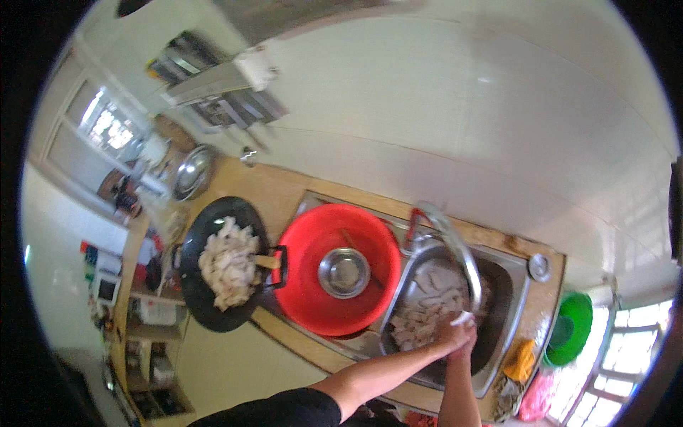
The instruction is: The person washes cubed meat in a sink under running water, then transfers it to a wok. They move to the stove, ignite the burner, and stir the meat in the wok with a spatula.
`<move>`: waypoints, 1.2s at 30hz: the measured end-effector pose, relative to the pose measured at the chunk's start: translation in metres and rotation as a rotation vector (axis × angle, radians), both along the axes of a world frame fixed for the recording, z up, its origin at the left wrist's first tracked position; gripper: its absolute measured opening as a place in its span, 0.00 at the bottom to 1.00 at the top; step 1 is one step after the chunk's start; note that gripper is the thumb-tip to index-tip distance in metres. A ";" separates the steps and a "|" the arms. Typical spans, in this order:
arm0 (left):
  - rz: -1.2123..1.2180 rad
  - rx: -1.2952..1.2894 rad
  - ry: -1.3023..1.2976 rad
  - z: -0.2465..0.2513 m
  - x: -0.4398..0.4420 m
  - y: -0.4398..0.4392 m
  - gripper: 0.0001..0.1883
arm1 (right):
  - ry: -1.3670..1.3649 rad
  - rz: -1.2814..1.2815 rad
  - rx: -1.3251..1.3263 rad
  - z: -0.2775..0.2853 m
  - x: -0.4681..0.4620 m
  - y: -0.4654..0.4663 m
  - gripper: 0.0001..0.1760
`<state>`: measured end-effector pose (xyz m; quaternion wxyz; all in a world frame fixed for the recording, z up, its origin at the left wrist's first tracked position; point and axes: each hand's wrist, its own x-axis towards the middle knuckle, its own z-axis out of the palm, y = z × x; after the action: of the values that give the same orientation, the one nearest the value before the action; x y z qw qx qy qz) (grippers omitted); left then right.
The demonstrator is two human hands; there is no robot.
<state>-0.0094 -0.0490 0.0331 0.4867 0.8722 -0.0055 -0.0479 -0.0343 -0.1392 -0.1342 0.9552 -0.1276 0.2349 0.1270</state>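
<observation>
My left hand [451, 335] and my right hand [467, 346] are pressed together over the right-hand sink bowl [501, 331], just under the spout of a metal faucet [458, 243]. A small white patch shows at the fingertips; I cannot tell whether it is running water or a piece of something. Beneath and to the left of my hands lie many pale, meat-like pieces [413, 320] in the bowl. A red plastic basin [291, 293] sits left of the faucet, with a small metal bowl [344, 273] inside it.
At the left, a black wok [195, 277] holds a heap of pale pieces [230, 264] and a wooden-handled tool [268, 261]. Knives hang in a wall rack [213, 88]. A yellow cloth [519, 361] and a metal drain strainer [539, 267] rest right of the sink, near a green basin [579, 325].
</observation>
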 end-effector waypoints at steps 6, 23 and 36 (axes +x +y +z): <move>-0.075 0.209 -0.074 0.006 0.006 0.069 0.17 | -0.026 -0.067 0.009 0.073 -0.003 0.074 0.24; 0.659 -1.107 0.662 -0.094 -0.013 0.047 0.16 | -0.361 0.242 -1.267 0.160 -0.007 0.074 0.20; 0.179 -0.007 -0.056 0.017 -0.006 0.043 0.16 | -0.194 0.079 -0.056 0.089 0.012 0.039 0.20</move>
<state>-0.0154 -0.0061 0.0503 0.4917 0.8685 0.0588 0.0202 -0.0218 -0.1004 -0.0452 0.9637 -0.1752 0.1396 0.1452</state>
